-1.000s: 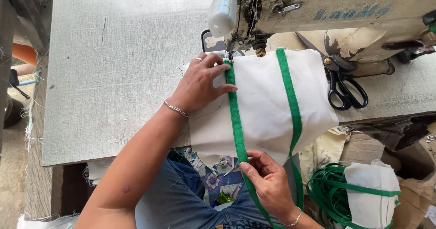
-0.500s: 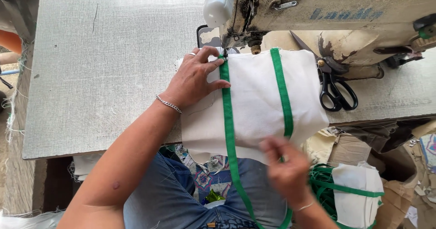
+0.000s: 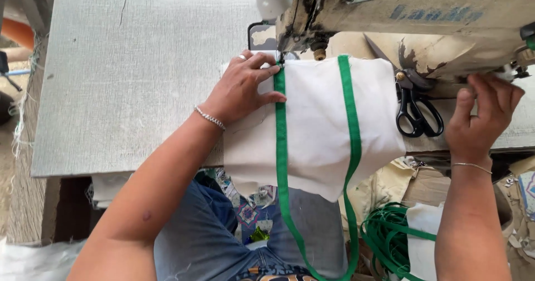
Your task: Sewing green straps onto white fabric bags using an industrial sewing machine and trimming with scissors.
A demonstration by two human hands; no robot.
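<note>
The left hand (image 3: 239,88) lies open, fingers flat on the white cloth (image 3: 317,130) beside its green tape (image 3: 280,147), at the desk's (image 3: 139,74) middle. At three o'clock, the right hand (image 3: 479,119) grips the sewing machine (image 3: 423,19), just past the scissors (image 3: 415,105).

This is a small sewing workshop. A worn, grimy beige industrial sewing machine (image 3: 412,19) stands on a grey work table (image 3: 139,74), black-handled scissors (image 3: 415,111) lie beside it, and a heap of white cloth pieces with green strap (image 3: 401,236) sits below the table edge among cardboard scraps (image 3: 518,203).
</note>
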